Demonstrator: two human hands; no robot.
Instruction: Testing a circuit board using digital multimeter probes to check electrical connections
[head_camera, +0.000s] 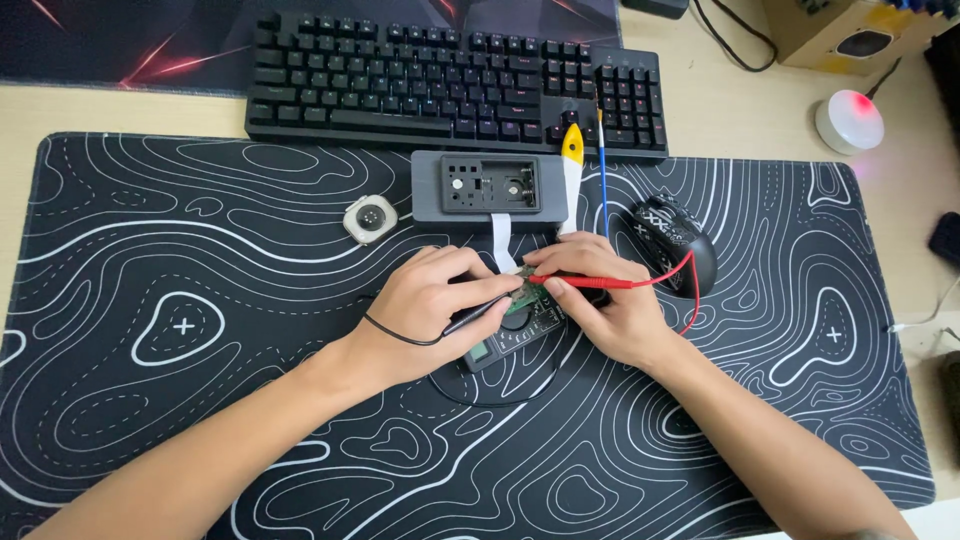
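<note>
Fingers (556, 287) hold red probe (590, 284) pointing left, lengthwise horizontal.

One keyboard (455, 85), one mouse (675, 243), two probes, one multimeter (515, 335), two hands

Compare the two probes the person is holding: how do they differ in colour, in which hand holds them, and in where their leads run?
The black probe sits in the left hand, while the red probe sits in the right hand. The black probe's lead loops back below the left wrist; the red probe's lead arcs right, toward the mouse. Both tips meet at the small green circuit board, above the multimeter.
</note>
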